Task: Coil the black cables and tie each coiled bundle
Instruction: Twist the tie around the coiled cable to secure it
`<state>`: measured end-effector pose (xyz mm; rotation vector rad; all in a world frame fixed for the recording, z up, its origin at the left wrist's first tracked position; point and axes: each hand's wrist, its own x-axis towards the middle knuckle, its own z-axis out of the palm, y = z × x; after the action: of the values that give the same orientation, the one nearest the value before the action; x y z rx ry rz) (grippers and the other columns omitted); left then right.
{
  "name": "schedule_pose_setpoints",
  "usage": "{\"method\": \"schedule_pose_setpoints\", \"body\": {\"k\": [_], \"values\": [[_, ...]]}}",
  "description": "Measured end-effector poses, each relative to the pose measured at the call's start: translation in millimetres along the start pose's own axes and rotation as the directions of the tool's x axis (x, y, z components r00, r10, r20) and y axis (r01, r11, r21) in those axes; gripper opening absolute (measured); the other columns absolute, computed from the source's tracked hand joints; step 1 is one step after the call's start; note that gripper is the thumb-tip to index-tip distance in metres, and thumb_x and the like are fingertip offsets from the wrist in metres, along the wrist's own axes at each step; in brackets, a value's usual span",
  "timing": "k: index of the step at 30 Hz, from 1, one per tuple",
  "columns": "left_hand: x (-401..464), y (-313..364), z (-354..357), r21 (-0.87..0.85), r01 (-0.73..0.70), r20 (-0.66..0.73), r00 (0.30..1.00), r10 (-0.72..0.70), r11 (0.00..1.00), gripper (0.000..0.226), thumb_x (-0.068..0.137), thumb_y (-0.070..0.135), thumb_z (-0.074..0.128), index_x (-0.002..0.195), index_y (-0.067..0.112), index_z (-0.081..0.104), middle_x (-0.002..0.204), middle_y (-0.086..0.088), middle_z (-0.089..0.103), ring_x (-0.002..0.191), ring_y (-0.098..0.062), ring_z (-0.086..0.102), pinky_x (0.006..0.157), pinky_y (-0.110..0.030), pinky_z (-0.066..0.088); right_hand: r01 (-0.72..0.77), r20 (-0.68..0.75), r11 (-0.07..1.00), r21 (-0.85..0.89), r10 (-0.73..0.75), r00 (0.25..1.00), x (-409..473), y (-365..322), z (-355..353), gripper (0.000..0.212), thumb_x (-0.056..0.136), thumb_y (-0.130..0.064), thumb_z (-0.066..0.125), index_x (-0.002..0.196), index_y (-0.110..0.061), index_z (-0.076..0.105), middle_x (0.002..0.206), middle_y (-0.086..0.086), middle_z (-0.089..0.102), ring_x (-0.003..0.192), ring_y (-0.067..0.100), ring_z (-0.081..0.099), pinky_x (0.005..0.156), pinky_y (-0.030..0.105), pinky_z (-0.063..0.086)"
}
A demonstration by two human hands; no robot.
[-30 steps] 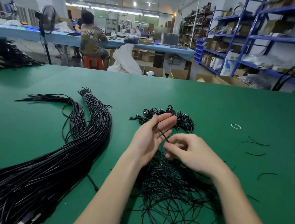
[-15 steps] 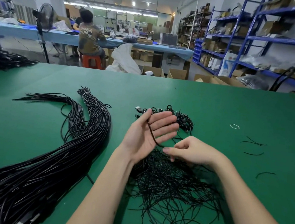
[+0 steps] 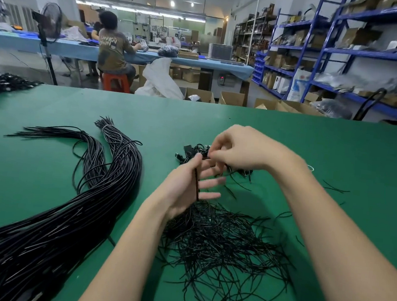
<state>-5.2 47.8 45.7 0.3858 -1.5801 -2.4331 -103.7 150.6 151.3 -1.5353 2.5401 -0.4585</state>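
Black cables (image 3: pixel 73 201): one thick loose bundle, lying across the left of the green table (image 3: pixel 337 143). Thin black ties (image 3: pixel 220 243): tangled heap, just in front of the person. Small coiled bundles (image 3: pixel 192 153): pile beyond the hands. Left hand (image 3: pixel 187 187): palm up, fingers spread, thumb holding a single tie (image 3: pixel 196 183) against the palm. Right hand (image 3: pixel 243 149): raised above the left fingertips, fingers curled, pinching that tie's upper end. Blue shelving (image 3: pixel 340 52): right wall.
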Motion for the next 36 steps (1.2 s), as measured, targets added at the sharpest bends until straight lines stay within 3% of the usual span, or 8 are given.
{"method": "schedule_pose_setpoints", "body": {"k": [4,7,10,15,20,26,29,36], "values": [[-1,9,-9,-0.263,-0.122,-0.067,0.992,0.108,0.957,0.054,0.109,0.041,0.021,0.14,0.006,0.05,0.113,-0.013,0.074,0.098,-0.023,0.071,0.086,-0.043,0.058,-0.014,0.067,0.827,0.561,-0.028,0.997,-22,14,42,0.019,0.104,-0.018,0.055,0.096,-0.017,0.072,0.078,0.005,0.077,0.049,0.01,0.06,0.047,0.02,0.048],[-5,14,-15,-0.419,-0.177,-0.05,0.984,0.173,0.891,0.051,0.109,0.039,0.022,0.139,0.007,0.05,0.125,-0.023,0.067,0.116,-0.035,0.066,0.094,-0.045,0.054,-0.149,0.254,0.73,0.667,-0.034,0.967,-30,32,69,0.031,0.107,-0.032,0.051,0.099,-0.01,0.072,0.074,0.004,0.073,0.055,0.012,0.062,0.053,0.021,0.052],[-10,15,-15,-0.447,-0.187,0.035,0.974,0.226,0.875,0.051,0.109,0.038,0.022,0.14,0.008,0.049,0.128,-0.025,0.064,0.119,-0.041,0.063,0.097,-0.049,0.054,-0.253,0.365,0.777,0.576,0.032,0.93,-30,48,80,0.047,0.099,-0.056,0.056,0.08,-0.017,0.076,0.062,-0.001,0.065,0.053,0.011,0.057,0.056,0.022,0.051],[-15,13,-13,-0.216,-0.075,0.216,0.969,0.123,0.973,0.053,0.108,0.041,0.023,0.139,0.009,0.053,0.13,-0.026,0.063,0.117,-0.042,0.063,0.096,-0.048,0.055,-0.152,0.281,0.975,0.161,0.103,0.954,-14,64,61,0.064,0.058,-0.092,0.065,0.059,-0.028,0.07,0.052,-0.009,0.049,0.052,0.013,0.043,0.059,0.025,0.037],[-16,8,-7,0.117,0.098,0.325,0.936,-0.132,0.988,0.054,0.107,0.043,0.025,0.139,0.01,0.054,0.13,-0.025,0.063,0.119,-0.043,0.062,0.102,-0.051,0.051,0.065,0.167,0.972,-0.224,-0.027,0.986,13,59,23,0.02,0.078,-0.029,0.08,0.063,-0.027,0.066,0.058,-0.015,0.063,0.065,0.011,0.062,0.063,0.025,0.047],[-11,4,-3,0.232,0.137,0.164,0.97,-0.178,0.963,0.049,0.108,0.042,0.026,0.128,0.013,0.061,0.128,-0.018,0.066,0.119,-0.035,0.064,0.101,-0.048,0.051,0.123,-0.146,0.89,-0.439,-0.206,0.968,22,32,-5,0.037,0.067,-0.055,0.082,0.059,-0.028,0.058,0.061,-0.014,0.061,0.064,0.01,0.058,0.053,0.02,0.032],[-5,3,-4,0.188,0.083,0.046,0.995,-0.093,0.979,0.047,0.109,0.042,0.026,0.132,0.016,0.058,0.128,-0.015,0.066,0.11,-0.03,0.065,0.096,-0.045,0.053,0.145,-0.159,0.908,-0.392,-0.222,0.962,13,19,-8,0.036,0.077,-0.053,0.075,0.057,-0.028,0.059,0.058,-0.013,0.06,0.063,0.012,0.057,0.052,0.021,0.032],[-6,10,-11,-0.128,-0.023,0.036,0.999,0.028,0.991,0.051,0.109,0.04,0.023,0.141,0.012,0.051,0.122,-0.015,0.069,0.112,-0.038,0.065,0.098,-0.048,0.053,0.092,0.012,0.978,0.187,-0.096,0.995,-18,22,17,0.025,0.105,-0.027,0.051,0.089,-0.027,0.07,0.057,-0.016,0.061,0.047,0.002,0.05,0.049,0.015,0.04]]}}
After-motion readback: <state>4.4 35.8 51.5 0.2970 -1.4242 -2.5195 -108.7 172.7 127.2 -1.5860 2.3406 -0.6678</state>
